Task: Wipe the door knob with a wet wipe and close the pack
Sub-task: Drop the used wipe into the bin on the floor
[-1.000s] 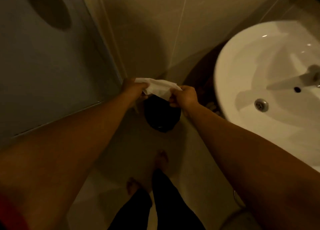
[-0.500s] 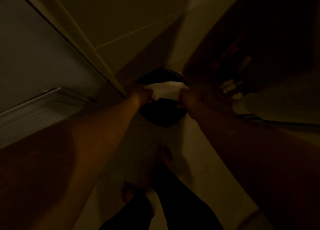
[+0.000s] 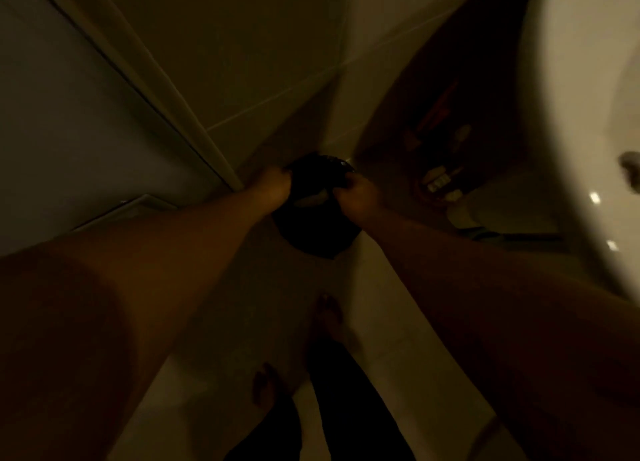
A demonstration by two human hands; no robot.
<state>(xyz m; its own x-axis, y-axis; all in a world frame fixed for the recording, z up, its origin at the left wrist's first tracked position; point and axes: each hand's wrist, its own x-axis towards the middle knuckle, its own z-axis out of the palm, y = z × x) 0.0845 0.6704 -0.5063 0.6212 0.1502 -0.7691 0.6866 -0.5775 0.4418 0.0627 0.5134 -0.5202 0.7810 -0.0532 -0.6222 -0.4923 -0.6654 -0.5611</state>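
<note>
1. In the dim bathroom corner, between door and basin: a dark round bin (image 3: 317, 228) on the pale floor (image 3: 391, 322), both arms stretched down to it.
2. Left hand (image 3: 273, 186) at the bin's left rim, fingers curled inward; too dark and blurred to tell whether pinching anything.
3. Right hand (image 3: 356, 197) at the bin's right rim, fingers likewise curled toward the opening; grip unreadable for the same reason.
4. Pale patch (image 3: 310, 201) inside the bin's mouth between the two hands, most likely the wet wipe, lying low in the opening and touching neither hand as far as can be made out.
5. Door (image 3: 69, 121) along the left, grey, with its light frame (image 3: 145, 76) running diagonally down toward the left hand; knob out of view.
6. White basin (image 3: 571, 121) filling the upper right edge, a metal fitting (image 3: 630, 169) blurred at its far side.
7. Shadowed space under the basin holding a cluster of small items (image 3: 440, 180), too dark to identify.
8. Two bare feet (image 3: 329, 318) below the bin on the floor, dark trouser legs (image 3: 349, 401) above them at the bottom edge.
9. Wipe pack nowhere visible.
</note>
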